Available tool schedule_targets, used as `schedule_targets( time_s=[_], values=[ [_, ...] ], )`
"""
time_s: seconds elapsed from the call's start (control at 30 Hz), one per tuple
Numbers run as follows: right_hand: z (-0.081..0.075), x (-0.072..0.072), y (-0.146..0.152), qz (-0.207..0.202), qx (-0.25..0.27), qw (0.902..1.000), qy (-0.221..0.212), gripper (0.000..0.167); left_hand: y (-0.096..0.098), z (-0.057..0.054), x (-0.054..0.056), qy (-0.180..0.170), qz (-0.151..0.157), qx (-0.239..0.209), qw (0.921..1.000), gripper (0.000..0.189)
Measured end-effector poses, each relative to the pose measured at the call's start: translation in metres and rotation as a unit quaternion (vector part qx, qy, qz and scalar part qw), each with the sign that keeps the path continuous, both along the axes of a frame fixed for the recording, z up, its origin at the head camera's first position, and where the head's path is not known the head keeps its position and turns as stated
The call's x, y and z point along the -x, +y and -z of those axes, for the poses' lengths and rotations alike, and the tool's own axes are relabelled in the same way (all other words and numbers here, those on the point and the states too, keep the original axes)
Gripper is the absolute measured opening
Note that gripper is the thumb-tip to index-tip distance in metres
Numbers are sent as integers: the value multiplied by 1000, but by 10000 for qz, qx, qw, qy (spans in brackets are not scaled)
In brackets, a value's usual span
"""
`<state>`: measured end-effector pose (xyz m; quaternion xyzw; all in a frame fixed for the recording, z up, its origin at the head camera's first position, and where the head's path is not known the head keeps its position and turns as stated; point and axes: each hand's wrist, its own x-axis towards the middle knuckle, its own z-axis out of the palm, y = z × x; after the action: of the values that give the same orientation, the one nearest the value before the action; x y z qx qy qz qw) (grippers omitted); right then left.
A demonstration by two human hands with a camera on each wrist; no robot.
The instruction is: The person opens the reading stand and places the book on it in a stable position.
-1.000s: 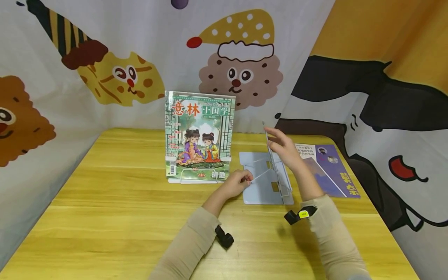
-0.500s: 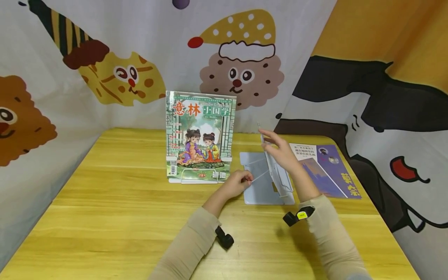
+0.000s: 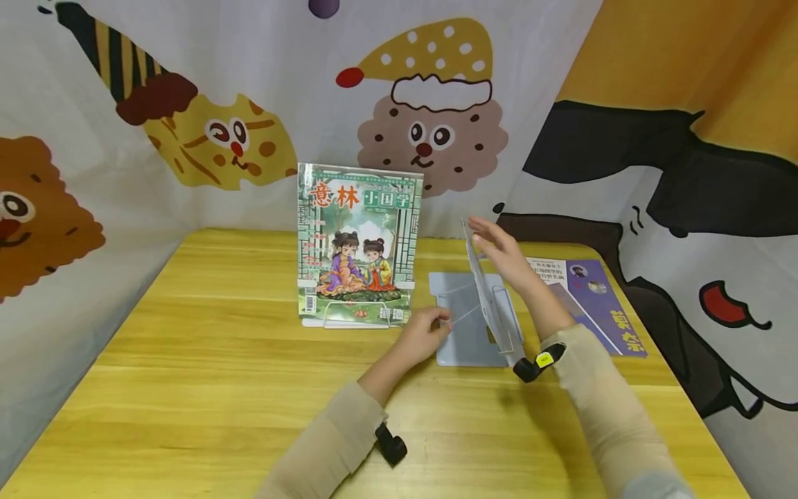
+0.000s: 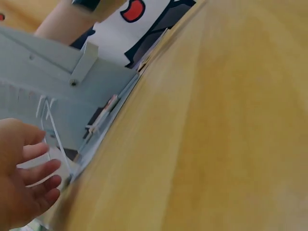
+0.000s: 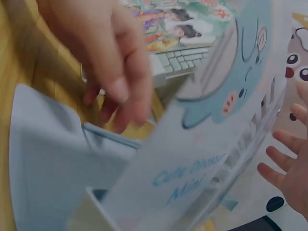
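A pale blue-grey folding book stand has its base plate (image 3: pixel 458 346) flat on the table and its hinged panel (image 3: pixel 483 291) raised, leaning slightly left. Blue cartoon art and lettering cover one face of this panel (image 5: pixel 192 159) in the right wrist view. My right hand (image 3: pixel 503 255) is at the panel's upper edge, its fingers extended and spread in the right wrist view. Left of the base, my left hand (image 3: pixel 424 334) is by the end of a thin wire leg (image 3: pixel 466 314). Its fingers are loosely bent and apart in the left wrist view, close beside the wire (image 4: pixel 57 137).
A green illustrated magazine (image 3: pixel 358 229) stands upright on a second stand (image 3: pixel 324 323), left of the folding one. A purple book (image 3: pixel 601 305) lies flat on the right of the wooden table (image 3: pixel 218 388). Behind hangs a cartoon-patterned curtain (image 3: pixel 249 55).
The raised panel tilts a little further left than a second ago. My right fingers have straightened at its top edge and the wrist has shifted right. My left hand stays near the wire leg.
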<state>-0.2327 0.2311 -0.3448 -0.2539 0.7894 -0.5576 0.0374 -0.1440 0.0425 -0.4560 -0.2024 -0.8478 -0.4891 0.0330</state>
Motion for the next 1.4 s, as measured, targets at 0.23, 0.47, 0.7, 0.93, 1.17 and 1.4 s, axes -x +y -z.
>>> schedule_targets(
  time_s=[0.23,0.47,0.7,0.93,1.17,1.4],
  values=[
    [0,11,-2,-179,-78,9998,-83,51,14,-23,-12,146,-334,-949,9948,51],
    [1,22,-5,-399,21,9991,-120,50,28,-50,-28,1018,-252,-1547,9824,71],
    [1,23,-5,-520,33,9985,-193,48,44,-66,-41,1533,-274,-1222,9802,78],
    [0,24,-4,-507,-96,9986,-131,49,56,-64,-38,1521,-583,-1131,9801,51],
    [0,22,-3,-363,-173,9991,-163,49,55,-58,-33,1812,-550,-1167,9749,42],
    [6,20,11,151,-112,9997,-171,49,46,-57,-31,1949,-550,-1033,9738,46]
  ],
)
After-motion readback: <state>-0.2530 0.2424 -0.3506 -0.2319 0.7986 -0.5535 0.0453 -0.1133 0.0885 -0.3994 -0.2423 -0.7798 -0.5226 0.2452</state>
